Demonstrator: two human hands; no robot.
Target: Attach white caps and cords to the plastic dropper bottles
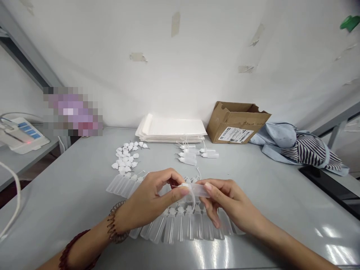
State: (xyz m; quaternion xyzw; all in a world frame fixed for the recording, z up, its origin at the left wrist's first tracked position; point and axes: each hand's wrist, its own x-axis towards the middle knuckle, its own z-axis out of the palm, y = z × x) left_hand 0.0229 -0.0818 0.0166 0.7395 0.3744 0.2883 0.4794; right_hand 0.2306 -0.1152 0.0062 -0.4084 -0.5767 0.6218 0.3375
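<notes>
A small translucent bottle (199, 190) lies sideways between my two hands, above the table. My left hand (157, 195) pinches its white cap, from which a thin needle points left. Around the bottle's body the fingers of my right hand (225, 197) are closed. Beneath my hands are rows of similar bottles (180, 225) with white tops. White needle caps (125, 155) are piled behind my left hand. Several bottles with needle tips (187, 160) lie together farther back.
A stack of white envelopes (174, 127) and an open cardboard box (236, 123) stand by the wall. Cloth items (309, 148) and a black phone-like object (332, 187) are at the right. A white device (24, 135) sits at the left.
</notes>
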